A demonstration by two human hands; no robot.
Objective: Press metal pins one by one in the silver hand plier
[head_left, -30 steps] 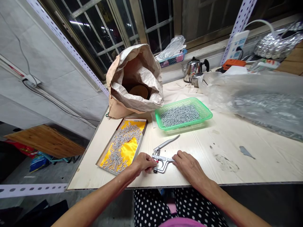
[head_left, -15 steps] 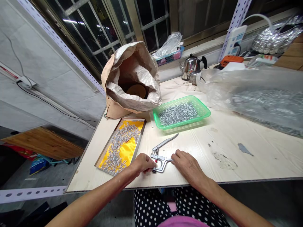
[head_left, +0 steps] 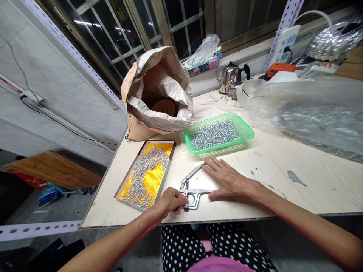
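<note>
Silver hand-press pliers (head_left: 193,191) with a coil spring lie on the table, their handles spread to the right. My left hand (head_left: 171,200) is pinched closed at the jaw, beside a small red part; what the fingertips hold is hidden. My right hand (head_left: 227,176) is open, its fingers spread: the fingertips touch the end of the upper handle and the thumb is at the end of the lower one. Left of the pliers, a shallow box (head_left: 167,170) lined with yellow cloth holds many small silver metal pieces. Behind them, a green plastic basket (head_left: 246,133) holds similar pieces.
A large open paper sack (head_left: 133,117) stands at the back left of the table (head_left: 244,206). A steel kettle (head_left: 230,75) stands behind the basket. Clear plastic bags (head_left: 320,109) cover the right side. A grey scrap (head_left: 295,177) lies on the right.
My right hand has opened from a closed pose at the lower handle and reached up to the upper handle, which has swung slightly down. My left hand stays at the jaw.
</note>
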